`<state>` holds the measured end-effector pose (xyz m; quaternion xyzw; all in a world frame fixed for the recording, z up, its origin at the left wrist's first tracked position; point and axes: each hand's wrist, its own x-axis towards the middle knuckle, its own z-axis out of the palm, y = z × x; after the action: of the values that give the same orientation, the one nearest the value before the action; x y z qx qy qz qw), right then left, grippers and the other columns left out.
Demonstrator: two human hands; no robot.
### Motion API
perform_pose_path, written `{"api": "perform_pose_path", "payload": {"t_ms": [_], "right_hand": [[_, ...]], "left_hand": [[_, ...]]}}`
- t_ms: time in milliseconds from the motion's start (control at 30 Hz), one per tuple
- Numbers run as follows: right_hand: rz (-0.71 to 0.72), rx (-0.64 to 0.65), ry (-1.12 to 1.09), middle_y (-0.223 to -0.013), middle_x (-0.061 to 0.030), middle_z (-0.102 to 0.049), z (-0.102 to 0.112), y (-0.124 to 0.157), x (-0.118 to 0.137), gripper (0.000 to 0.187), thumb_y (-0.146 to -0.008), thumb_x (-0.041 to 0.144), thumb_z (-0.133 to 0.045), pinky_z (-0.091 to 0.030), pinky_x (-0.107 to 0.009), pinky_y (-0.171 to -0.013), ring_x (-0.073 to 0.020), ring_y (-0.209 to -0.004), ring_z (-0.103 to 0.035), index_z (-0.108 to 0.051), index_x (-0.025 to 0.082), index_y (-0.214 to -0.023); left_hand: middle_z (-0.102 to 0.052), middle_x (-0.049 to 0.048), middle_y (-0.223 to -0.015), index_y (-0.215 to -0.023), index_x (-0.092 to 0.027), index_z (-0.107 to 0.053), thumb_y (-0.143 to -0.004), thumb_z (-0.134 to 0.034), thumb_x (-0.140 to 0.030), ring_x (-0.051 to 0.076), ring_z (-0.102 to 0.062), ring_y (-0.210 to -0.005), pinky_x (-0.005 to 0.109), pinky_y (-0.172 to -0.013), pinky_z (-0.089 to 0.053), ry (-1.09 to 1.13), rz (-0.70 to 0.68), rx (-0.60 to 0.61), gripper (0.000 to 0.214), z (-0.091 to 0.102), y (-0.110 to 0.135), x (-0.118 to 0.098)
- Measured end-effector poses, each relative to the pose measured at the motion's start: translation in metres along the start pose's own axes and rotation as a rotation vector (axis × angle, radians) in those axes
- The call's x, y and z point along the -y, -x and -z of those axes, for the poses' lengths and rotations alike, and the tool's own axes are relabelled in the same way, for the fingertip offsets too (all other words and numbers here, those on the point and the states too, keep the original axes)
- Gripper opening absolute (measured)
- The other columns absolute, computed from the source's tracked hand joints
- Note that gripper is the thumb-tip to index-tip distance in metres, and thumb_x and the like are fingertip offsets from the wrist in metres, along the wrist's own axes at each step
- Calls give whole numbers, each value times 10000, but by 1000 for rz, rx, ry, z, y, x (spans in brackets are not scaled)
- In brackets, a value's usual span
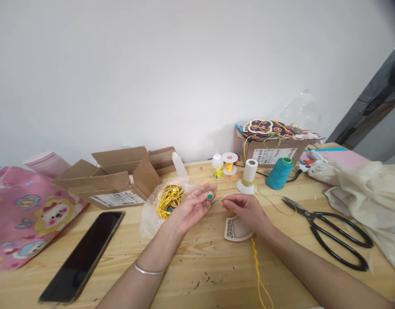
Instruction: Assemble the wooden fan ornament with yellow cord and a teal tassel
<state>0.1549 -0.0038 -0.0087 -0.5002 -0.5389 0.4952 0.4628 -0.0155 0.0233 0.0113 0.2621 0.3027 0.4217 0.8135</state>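
Note:
My left hand, palm up, holds a small round tan piece with a teal patch at its fingertips. A short thin loop of cord hangs by that piece. Close to its right, my right hand is closed in a pinch on a thin strand whose tip barely shows. Beneath the right hand lies a fan-shaped wooden piece with a cut-out lattice, partly covered by the hand. A twisted yellow cord runs from it toward the front edge.
Left: plastic bag of yellow cord, open cardboard box, phone, pink bag. Behind the hands: glue bottle, thread spools, teal thread cone. Right: black-handled scissors, cream cloth, filled box.

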Motion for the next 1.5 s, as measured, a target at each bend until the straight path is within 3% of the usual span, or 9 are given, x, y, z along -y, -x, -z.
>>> {"api": "perform_pose_path", "payload": {"t_ms": [200,433,633,767,933,1067,1200,1333,1500], "right_hand": [[-16,-28,52,-662,-20,-661,-3,1,5,182,-637,294,-588,-436,-268,-603,-143,-623,-567,-670,150,-710],[15,-5,78,-684,-21,-669,-2,2,6,192,-645,301,-581,-441,-272,-604,-149,-629,-572,-678,163,-737],[16,-2,90,-679,-18,-668,-1,2,5,195,-648,309,-576,-438,-273,-601,-148,-626,-569,-676,167,-735],[-5,-4,84,-667,-17,-665,-2,2,5,206,-642,325,-578,-438,-274,-600,-148,-627,-569,-672,162,-725],[-40,-25,82,-660,-24,-661,-2,2,4,227,-629,343,-584,-439,-276,-602,-149,-628,-570,-671,153,-719],[-45,-20,84,-664,-22,-663,-4,3,3,224,-614,358,-595,-443,-278,-594,-156,-636,-575,-673,168,-702],[-36,-12,98,-661,-22,-661,-4,3,1,235,-618,376,-593,-444,-276,-577,-156,-623,-570,-674,172,-702],[-27,-14,101,-660,-22,-654,-4,3,1,232,-623,373,-589,-442,-273,-588,-151,-624,-564,-673,170,-697],[-32,-17,86,-636,-17,-641,-3,3,4,232,-619,363,-590,-436,-270,-596,-139,-609,-551,-667,156,-690]], "left_hand": [[-606,61,-944,-927,-118,-577,-745,-520,-62,80,-577,-778,151,-629,-473,63,-13,-36,198,8,2,11],[-579,57,-1061,-972,-152,-551,-758,-511,-84,134,-562,-944,234,-793,-474,97,58,-9,227,6,4,10],[-571,97,-1069,-931,-117,-563,-760,-470,-58,118,-575,-877,164,-664,-489,120,53,-20,203,4,4,9],[-585,124,-987,-938,-83,-548,-794,-419,-103,117,-579,-846,165,-649,-492,232,141,-31,194,-2,11,-6],[-576,126,-962,-1002,-75,-515,-804,-390,-121,118,-585,-833,177,-677,-501,250,81,-63,239,1,35,-48],[-589,130,-915,-934,-87,-534,-781,-405,-101,138,-596,-821,192,-647,-516,97,53,-202,201,20,52,-71],[-615,128,-862,-878,-83,-564,-732,-465,-59,150,-611,-782,201,-647,-515,-112,16,-286,178,37,53,-76],[-634,70,-789,-826,-127,-579,-626,-603,-78,150,-610,-761,235,-688,-492,-527,-223,-358,207,42,38,-69],[-622,45,-900,-816,-161,-590,-549,-636,-133,193,-565,-899,329,-837,-420,-1164,-554,-430,272,47,23,-59]]}}
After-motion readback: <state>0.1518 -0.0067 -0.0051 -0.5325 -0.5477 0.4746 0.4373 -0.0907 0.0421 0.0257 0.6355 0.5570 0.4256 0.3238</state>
